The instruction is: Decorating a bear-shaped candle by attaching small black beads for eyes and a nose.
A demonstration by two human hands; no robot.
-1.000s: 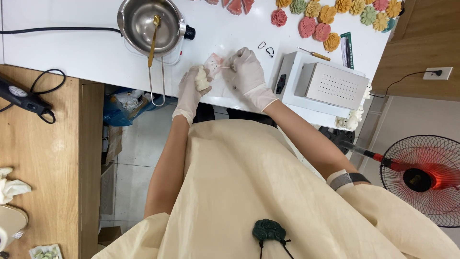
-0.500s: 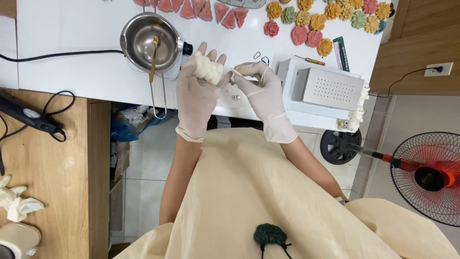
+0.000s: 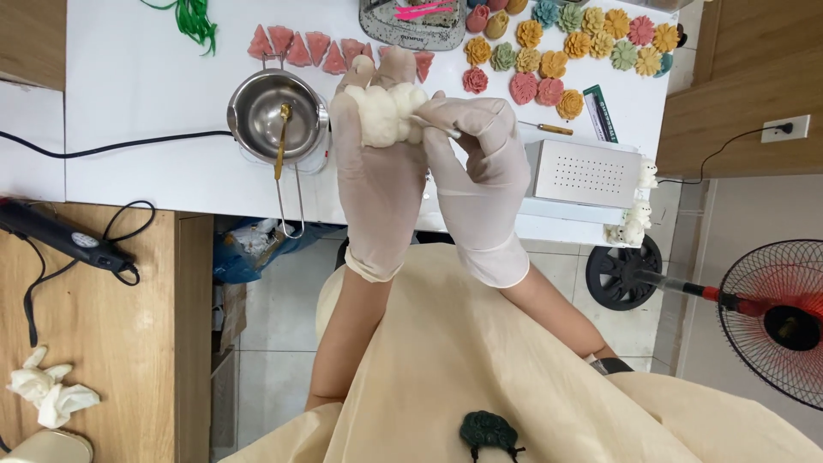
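Both hands wear white gloves and are raised close to the camera above the white table [image 3: 146,77]. My left hand [image 3: 377,180] cradles a lumpy white figurine [image 3: 386,111] in its fingers, palm toward me. My right hand [image 3: 480,171] pinches a thin white tool [image 3: 439,129] whose tip touches the figurine's right side.
A steel pot [image 3: 274,116] with a brass spoon and a wire handle stands left of the hands. Red wedge shapes [image 3: 300,47] and several coloured flower shapes [image 3: 566,51] lie at the back. A white perforated box [image 3: 587,171] sits right, a red fan [image 3: 776,321] on the floor.
Both hands have come up toward the camera with the white figurine. The view has shifted, so the table's back row of coloured shapes shows more fully.
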